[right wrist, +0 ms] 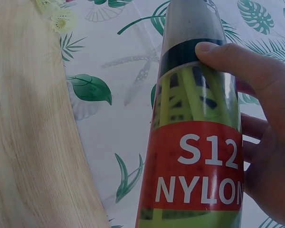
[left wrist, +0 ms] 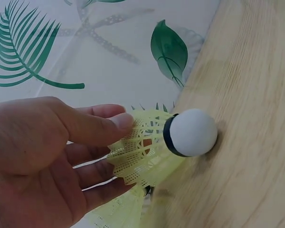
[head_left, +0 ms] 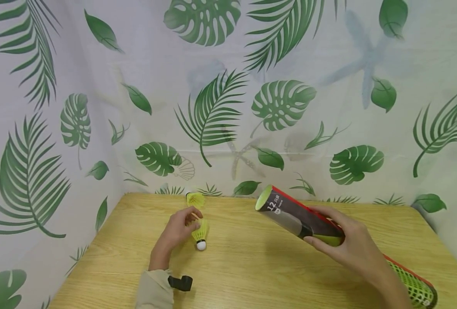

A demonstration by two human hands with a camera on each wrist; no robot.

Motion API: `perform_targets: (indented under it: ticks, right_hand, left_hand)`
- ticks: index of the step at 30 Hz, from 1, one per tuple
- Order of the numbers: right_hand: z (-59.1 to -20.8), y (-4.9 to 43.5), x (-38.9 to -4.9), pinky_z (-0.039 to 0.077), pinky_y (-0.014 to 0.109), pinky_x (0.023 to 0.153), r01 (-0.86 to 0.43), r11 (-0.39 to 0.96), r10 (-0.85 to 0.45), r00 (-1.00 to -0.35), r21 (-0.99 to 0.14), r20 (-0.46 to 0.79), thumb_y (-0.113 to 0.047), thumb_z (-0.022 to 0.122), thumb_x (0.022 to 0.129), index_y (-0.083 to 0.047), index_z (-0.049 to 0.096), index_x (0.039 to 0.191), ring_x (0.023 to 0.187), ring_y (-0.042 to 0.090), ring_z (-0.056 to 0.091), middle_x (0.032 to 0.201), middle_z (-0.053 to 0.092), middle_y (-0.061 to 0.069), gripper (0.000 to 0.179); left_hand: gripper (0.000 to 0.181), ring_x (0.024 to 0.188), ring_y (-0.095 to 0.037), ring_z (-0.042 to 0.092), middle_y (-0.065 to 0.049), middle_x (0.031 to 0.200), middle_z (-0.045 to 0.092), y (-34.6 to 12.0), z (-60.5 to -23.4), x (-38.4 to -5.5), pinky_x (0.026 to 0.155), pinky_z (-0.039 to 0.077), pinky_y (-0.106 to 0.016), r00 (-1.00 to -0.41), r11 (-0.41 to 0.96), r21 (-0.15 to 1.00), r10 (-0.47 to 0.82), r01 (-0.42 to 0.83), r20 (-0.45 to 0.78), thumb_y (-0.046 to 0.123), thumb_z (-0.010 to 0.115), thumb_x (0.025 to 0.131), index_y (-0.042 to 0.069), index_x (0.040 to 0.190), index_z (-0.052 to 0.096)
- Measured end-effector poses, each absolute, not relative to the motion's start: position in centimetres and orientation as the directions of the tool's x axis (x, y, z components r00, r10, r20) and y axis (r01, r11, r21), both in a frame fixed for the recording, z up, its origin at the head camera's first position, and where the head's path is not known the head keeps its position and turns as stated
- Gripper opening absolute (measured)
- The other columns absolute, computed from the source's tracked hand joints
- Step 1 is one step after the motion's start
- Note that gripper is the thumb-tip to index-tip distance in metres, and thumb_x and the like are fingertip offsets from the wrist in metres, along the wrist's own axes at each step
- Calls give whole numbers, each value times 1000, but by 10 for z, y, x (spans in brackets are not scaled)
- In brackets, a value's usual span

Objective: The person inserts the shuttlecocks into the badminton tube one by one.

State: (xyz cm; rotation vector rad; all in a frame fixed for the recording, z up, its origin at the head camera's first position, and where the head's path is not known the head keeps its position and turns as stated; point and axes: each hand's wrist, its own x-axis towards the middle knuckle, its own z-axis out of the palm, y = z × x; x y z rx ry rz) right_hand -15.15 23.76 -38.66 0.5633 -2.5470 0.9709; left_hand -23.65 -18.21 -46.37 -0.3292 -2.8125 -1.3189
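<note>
My left hand (head_left: 178, 227) pinches a yellow shuttlecock (head_left: 200, 234) by the rim of its skirt, between thumb and fingers. In the left wrist view its round white cork (left wrist: 194, 133) with a black band points away from the palm, close to the wooden surface. A second yellow shuttlecock (head_left: 195, 199) lies just beyond that hand, near the wall. On the right, my right hand (head_left: 353, 240) grips a long shuttlecock tube (head_left: 290, 214) around its middle. The tube slants with its uncapped green-lined mouth raised toward the left; its red label (right wrist: 194, 166) reads "S12 NYLON".
A wooden table (head_left: 236, 274) lies under both hands. Its far edge meets a white, leaf-printed cloth (head_left: 220, 171) that hangs behind and at the sides. A small black device (head_left: 181, 283) sits at the left wrist, by the beige sleeve (head_left: 155, 289).
</note>
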Motion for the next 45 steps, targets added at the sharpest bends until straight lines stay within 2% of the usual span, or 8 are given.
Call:
perform_targets:
  ticks: [10, 15, 19, 28, 34, 41, 45]
  right_hand:
    - [-386, 238, -150, 56, 23, 74, -485, 682, -234, -854, -548, 465, -25, 92, 79, -27, 60, 141, 97, 16, 63, 127, 68, 1, 70]
    - [-387, 238, -150, 56, 22, 73, -489, 681, -233, -850, -545, 473, -24, 93, 78, -22, 62, 140, 96, 15, 64, 127, 69, 2, 69]
    - [-386, 237, -150, 56, 24, 73, -482, 689, -230, -854, -541, 467, -25, 93, 78, -23, 61, 140, 95, 15, 63, 126, 69, 2, 70]
    - [-384, 237, -152, 55, 23, 74, -485, 679, -233, -854, -551, 464, -24, 93, 78, -24, 61, 141, 96, 15, 63, 127, 68, 0, 70]
    - [-383, 235, -153, 56, 25, 75, -473, 679, -234, -864, -561, 445, -26, 92, 79, -25, 60, 141, 98, 17, 62, 128, 67, -1, 71]
    - [-381, 234, -154, 55, 22, 76, -477, 679, -236, -862, -558, 449, -26, 93, 78, -28, 60, 141, 99, 15, 62, 127, 67, -2, 71]
    - [-379, 233, -154, 56, 23, 75, -483, 682, -243, -857, -549, 454, -25, 93, 78, -29, 59, 142, 99, 14, 62, 127, 67, -2, 72]
  left_hand:
    - [15, 81, -17, 66, -6, 98, 69, -180, -459, -237, 73, 54, -35, -973, 545, 810, 182, 218, 139, -1, 69, 96, 10, 107, 72]
    - [14, 82, -23, 68, -5, 101, 71, -177, -450, -236, 71, 52, -32, -967, 494, 833, 175, 250, 186, -1, 70, 95, 8, 106, 74]
    - [14, 82, -26, 69, -8, 102, 72, -175, -441, -235, 67, 51, -28, -957, 459, 841, 164, 288, 238, -1, 70, 95, 6, 107, 74]
    - [15, 97, -30, 72, -15, 110, 71, -170, -420, -231, 79, 58, -25, -924, 322, 866, 135, 383, 359, -2, 69, 96, 1, 111, 72]
    - [16, 98, -29, 71, -14, 112, 71, -163, -407, -226, 80, 58, -24, -910, 280, 866, 97, 414, 403, -1, 70, 96, 1, 112, 72]
    - [17, 89, -25, 69, -13, 105, 72, -154, -387, -218, 75, 57, -21, -890, 269, 851, 56, 451, 453, -2, 71, 95, 2, 112, 72]
    - [17, 93, -25, 71, -13, 106, 72, -147, -378, -213, 78, 59, -22, -880, 230, 855, 15, 465, 475, -4, 70, 95, 0, 111, 72]
